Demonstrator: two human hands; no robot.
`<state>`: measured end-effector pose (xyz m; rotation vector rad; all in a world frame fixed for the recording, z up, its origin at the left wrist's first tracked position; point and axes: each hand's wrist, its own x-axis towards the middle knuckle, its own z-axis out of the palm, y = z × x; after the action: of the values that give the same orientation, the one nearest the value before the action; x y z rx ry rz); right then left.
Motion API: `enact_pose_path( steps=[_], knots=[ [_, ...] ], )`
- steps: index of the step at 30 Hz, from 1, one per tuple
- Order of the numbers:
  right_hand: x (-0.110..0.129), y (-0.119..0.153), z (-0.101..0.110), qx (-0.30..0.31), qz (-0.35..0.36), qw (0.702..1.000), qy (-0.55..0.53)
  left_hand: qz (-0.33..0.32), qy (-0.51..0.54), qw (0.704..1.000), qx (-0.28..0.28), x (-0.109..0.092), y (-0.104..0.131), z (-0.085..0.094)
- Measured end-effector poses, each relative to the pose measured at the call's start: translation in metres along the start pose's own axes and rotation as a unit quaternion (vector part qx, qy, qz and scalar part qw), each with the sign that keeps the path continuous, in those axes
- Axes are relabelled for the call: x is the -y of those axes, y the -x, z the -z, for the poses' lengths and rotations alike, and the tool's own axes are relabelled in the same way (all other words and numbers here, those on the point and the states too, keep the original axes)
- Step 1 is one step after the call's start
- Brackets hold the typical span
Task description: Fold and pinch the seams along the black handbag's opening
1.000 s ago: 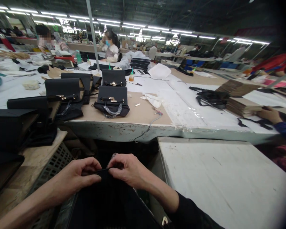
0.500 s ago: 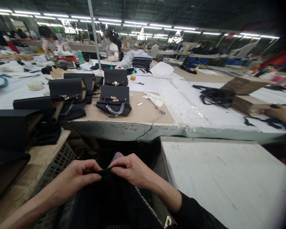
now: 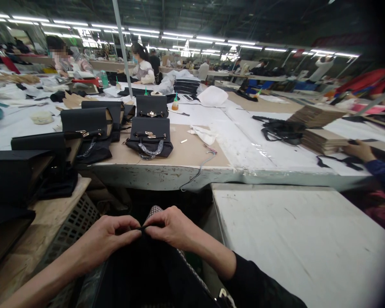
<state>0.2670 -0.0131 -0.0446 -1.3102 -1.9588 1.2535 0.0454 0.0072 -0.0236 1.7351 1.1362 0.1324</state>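
Find black material [image 3: 137, 273] low in front of the body, nearer than the worktable [image 3: 157, 177], gathered up at its top edge. Looks like work in progress at that edge; cannot tell how much is finished or left, with the surface too dark to show a seam. Pinch the edge between thumb and forefinger of the left hand [image 3: 111, 233], tips closed together; pinch likewise, just beside, with the right hand [image 3: 171, 229], tips nearly meeting the left ones. Notice, near the right forearm, a gold-coloured fitting [image 3: 223, 293]. Beyond, on the worktable, see a black bag [image 3: 150, 130] with metal clasp and plastic-wrapped handle, apparently further along. Farther right, see stacked brown boards [image 3: 322, 142], with a co-worker's hand [image 3: 359, 149] beside. To the left, see a perforated basket [image 3: 80, 218].
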Motion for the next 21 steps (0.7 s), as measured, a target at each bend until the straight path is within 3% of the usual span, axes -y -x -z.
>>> enact_pose_path(
  steps=[3, 6, 10, 15, 21],
  knots=[
    [-0.001, 0.000, -0.004, -0.027, -0.013, 1.000, 0.007, 0.003, -0.083, 0.996, -0.029, -0.008, -0.001, -0.005],
    [-0.004, 0.002, -0.004, -0.026, -0.021, 0.999, -0.017, 0.018, -0.101, 0.994, -0.039, -0.015, 0.001, -0.005],
    [-0.005, 0.007, 0.007, 0.013, -0.022, 0.998, -0.057, 0.022, -0.053, 0.998, -0.003, -0.019, 0.007, 0.003],
    [-0.009, 0.011, 0.022, 0.113, -0.015, 0.982, -0.150, 0.028, 0.035, 0.998, 0.050, -0.012, 0.014, 0.008],
    [-0.017, 0.017, 0.020, 0.110, -0.116, 0.943, -0.290, 0.041, 0.124, 0.990, 0.045, 0.005, 0.014, 0.004]
  ],
)
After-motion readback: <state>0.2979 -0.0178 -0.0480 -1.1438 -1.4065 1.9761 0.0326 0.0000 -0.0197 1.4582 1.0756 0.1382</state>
